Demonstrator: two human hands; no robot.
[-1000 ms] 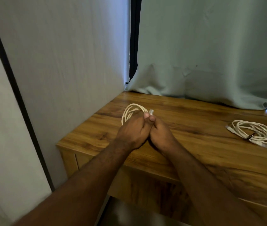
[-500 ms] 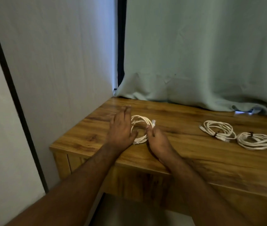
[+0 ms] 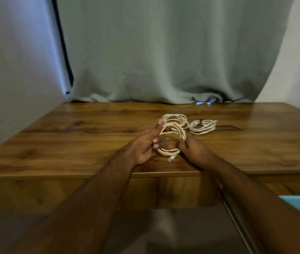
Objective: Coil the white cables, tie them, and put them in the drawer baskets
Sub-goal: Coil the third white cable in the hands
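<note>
A coiled white cable (image 3: 173, 132) is held upright just above the wooden table (image 3: 72, 140), near its front edge. My left hand (image 3: 145, 145) grips the coil's left side, thumb up along the loops. My right hand (image 3: 193, 147) pinches the coil's right side. A clear plug end (image 3: 170, 159) hangs from the bottom of the coil. Behind it lie two more coiled white cables: one (image 3: 175, 119) partly hidden by the held coil, and one (image 3: 203, 126) to its right with a dark tie around it. No drawer baskets are in view.
A thin black tie or wire (image 3: 228, 127) lies on the table right of the coils. A grey-green curtain (image 3: 164, 52) hangs along the table's back edge. A white wall (image 3: 17, 61) stands to the left. A blue object (image 3: 299, 204) shows at lower right.
The view has swung right, so the table now sits centred. Both hands have carried the coil from the table's left part towards the two other coils and lifted it upright.
</note>
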